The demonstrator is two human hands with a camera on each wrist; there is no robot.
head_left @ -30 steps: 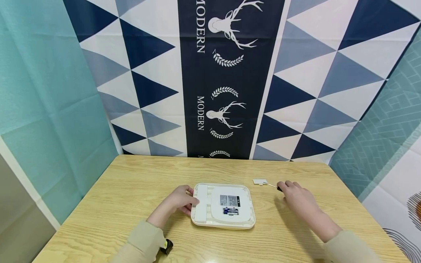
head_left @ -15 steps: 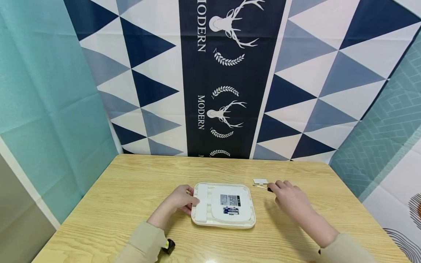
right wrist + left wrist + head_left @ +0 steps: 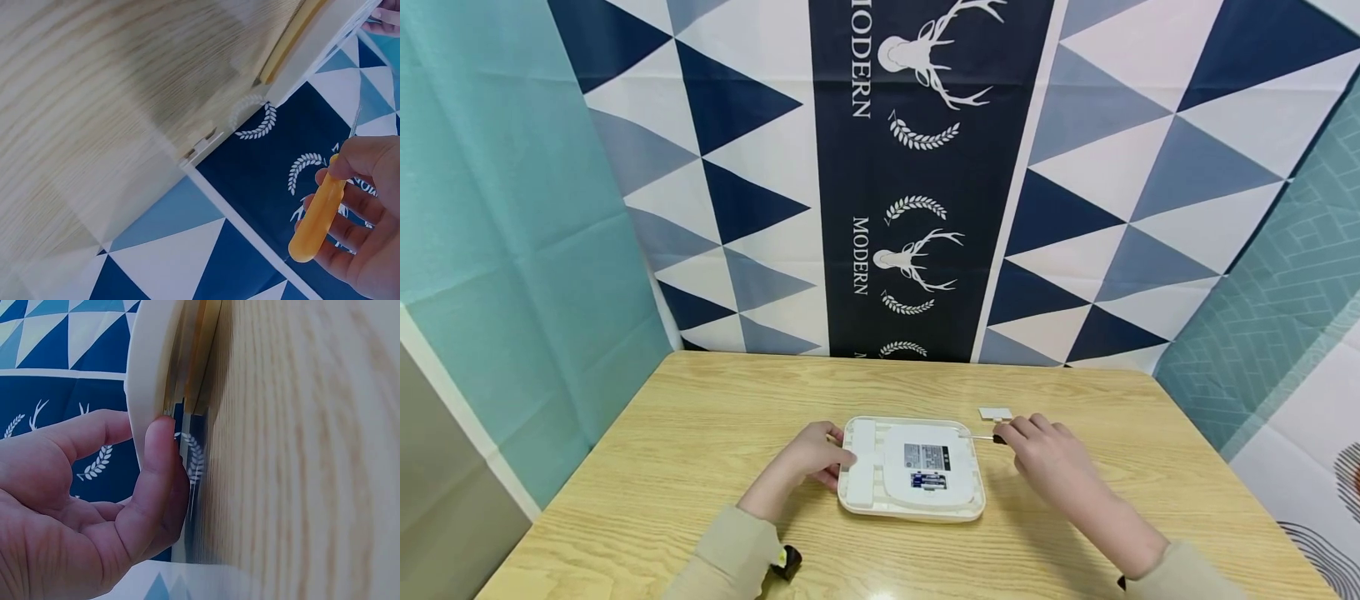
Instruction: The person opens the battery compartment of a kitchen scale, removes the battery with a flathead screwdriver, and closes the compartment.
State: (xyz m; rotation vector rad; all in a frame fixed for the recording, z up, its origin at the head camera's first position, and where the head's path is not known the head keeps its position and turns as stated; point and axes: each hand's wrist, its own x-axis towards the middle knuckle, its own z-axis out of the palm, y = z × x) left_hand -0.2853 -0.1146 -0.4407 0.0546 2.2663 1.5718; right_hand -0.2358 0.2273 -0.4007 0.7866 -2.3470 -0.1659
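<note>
Left hand (image 3: 815,457) fingers pressed straight against left edge of white scale (image 3: 912,469), upside down mid-bench (image 3: 700,433); right hand (image 3: 1043,450) grip closed around orange-handled screwdriver (image 3: 317,214), tip over scale's far right corner

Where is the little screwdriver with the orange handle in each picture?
Head view: the screwdriver lies in the right hand, right of centre, its thin metal shaft reaching toward the white device.
Left wrist view: not in it; only the left hand at the device's edge.
Right wrist view: the orange handle shows at lower right, pinched by the fingers.
Shared landmark: the white device on the wooden table.
</note>
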